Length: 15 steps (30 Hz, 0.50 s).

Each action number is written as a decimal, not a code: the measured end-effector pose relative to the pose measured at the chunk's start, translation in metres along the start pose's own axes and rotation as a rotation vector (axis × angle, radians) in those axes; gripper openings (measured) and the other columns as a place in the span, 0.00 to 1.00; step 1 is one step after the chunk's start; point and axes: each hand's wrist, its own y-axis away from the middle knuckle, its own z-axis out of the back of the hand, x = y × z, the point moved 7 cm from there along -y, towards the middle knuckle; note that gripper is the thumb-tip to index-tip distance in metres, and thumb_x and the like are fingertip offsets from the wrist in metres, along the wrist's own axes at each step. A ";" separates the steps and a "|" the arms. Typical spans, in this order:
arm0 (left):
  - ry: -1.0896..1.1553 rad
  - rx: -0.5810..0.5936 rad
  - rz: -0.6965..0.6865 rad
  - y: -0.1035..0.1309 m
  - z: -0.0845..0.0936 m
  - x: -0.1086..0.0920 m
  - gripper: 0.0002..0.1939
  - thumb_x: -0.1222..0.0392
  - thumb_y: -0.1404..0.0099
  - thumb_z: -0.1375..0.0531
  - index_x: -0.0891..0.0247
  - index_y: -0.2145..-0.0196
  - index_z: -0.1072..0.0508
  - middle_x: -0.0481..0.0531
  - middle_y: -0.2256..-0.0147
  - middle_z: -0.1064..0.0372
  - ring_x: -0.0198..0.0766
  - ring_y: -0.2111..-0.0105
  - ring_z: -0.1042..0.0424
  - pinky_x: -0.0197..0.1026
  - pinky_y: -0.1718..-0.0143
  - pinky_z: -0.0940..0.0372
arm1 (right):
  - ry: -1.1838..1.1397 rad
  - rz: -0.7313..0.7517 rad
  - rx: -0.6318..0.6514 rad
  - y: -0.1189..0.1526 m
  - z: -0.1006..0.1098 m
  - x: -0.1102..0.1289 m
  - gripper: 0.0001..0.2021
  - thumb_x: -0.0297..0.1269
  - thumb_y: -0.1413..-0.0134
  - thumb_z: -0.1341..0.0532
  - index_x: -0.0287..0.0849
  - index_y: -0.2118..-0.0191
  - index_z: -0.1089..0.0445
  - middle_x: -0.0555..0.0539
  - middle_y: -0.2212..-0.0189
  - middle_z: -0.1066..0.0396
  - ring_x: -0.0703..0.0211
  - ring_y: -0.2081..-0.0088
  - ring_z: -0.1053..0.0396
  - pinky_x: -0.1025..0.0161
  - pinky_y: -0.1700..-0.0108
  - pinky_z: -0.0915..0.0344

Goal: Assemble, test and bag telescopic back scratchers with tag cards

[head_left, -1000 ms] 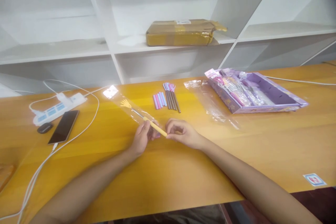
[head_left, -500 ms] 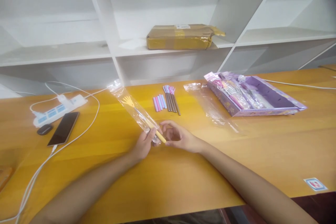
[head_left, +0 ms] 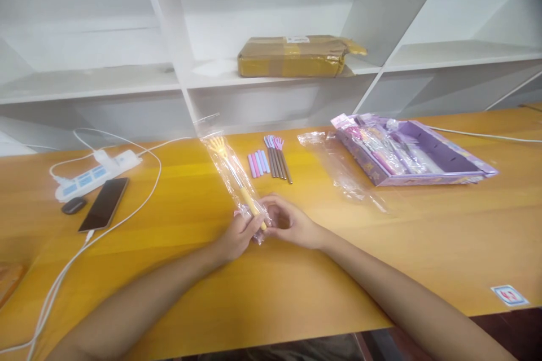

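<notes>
Left hand (head_left: 241, 235) pinches the yellow scratcher (head_left: 249, 201) near the lower end of its handle, thumb on top, with the clear sleeve (head_left: 227, 176) around it caught in the same grip. Right hand (head_left: 298, 225) meets it from the other side, fingers curled and thumb bent round a rounded gap, the tips at the sleeve's edge beside the handle end; whether they pinch the handle or only the film, I cannot tell. Between the hands and the back of the table (head_left: 339, 287), the scratcher lies along a slant: its hand-shaped head points away from the person and to the left, its handle end back toward the person and to the right.

Just beyond, to the right of the sleeve, short pink and blue tubes (head_left: 258, 164) lie side by side, next to dark-handled scratchers (head_left: 279, 163) whose pink and blue heads point away. Farther right, loose clear wrapping (head_left: 339, 172) lies beside a purple tray (head_left: 427, 179) holding bagged items (head_left: 385, 149). Well to the left are a phone (head_left: 104, 205) and a white power strip (head_left: 97, 176). Behind, a taped parcel (head_left: 292, 59) rests on a white shelf (head_left: 215, 80).
</notes>
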 end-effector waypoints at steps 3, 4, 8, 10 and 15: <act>-0.009 0.010 0.004 0.000 0.001 -0.001 0.27 0.35 0.25 0.46 0.65 0.65 0.28 0.49 0.73 0.33 0.36 0.72 0.32 0.39 0.66 0.36 | 0.031 0.010 -0.075 0.000 0.003 0.003 0.25 0.41 0.38 0.30 0.48 0.39 0.34 0.50 0.59 0.32 0.67 0.68 0.33 0.64 0.62 0.30; -0.009 0.012 0.006 -0.001 0.001 -0.001 0.28 0.35 0.25 0.47 0.65 0.65 0.28 0.49 0.73 0.33 0.36 0.72 0.33 0.39 0.66 0.37 | 0.044 0.013 -0.092 0.000 0.004 0.005 0.24 0.40 0.38 0.30 0.48 0.40 0.34 0.51 0.61 0.32 0.67 0.69 0.34 0.64 0.62 0.31; -0.005 0.038 0.012 -0.002 0.000 -0.004 0.27 0.36 0.25 0.47 0.65 0.64 0.29 0.48 0.72 0.36 0.34 0.72 0.35 0.38 0.67 0.38 | 0.092 0.018 -0.126 0.000 0.003 0.007 0.21 0.41 0.38 0.30 0.46 0.43 0.32 0.51 0.63 0.32 0.66 0.69 0.33 0.65 0.64 0.31; 0.001 0.053 0.013 -0.002 0.000 -0.004 0.26 0.37 0.25 0.47 0.65 0.63 0.29 0.47 0.71 0.37 0.34 0.72 0.36 0.38 0.67 0.38 | 0.107 0.026 -0.126 0.000 0.002 0.008 0.21 0.42 0.38 0.30 0.46 0.43 0.31 0.51 0.63 0.32 0.66 0.69 0.33 0.65 0.65 0.32; 0.032 0.075 0.019 -0.003 -0.001 0.000 0.25 0.37 0.26 0.44 0.65 0.64 0.29 0.47 0.71 0.39 0.33 0.73 0.38 0.38 0.69 0.40 | 0.128 0.040 -0.116 0.000 0.001 0.009 0.19 0.41 0.38 0.30 0.46 0.44 0.31 0.50 0.61 0.33 0.66 0.69 0.33 0.65 0.65 0.32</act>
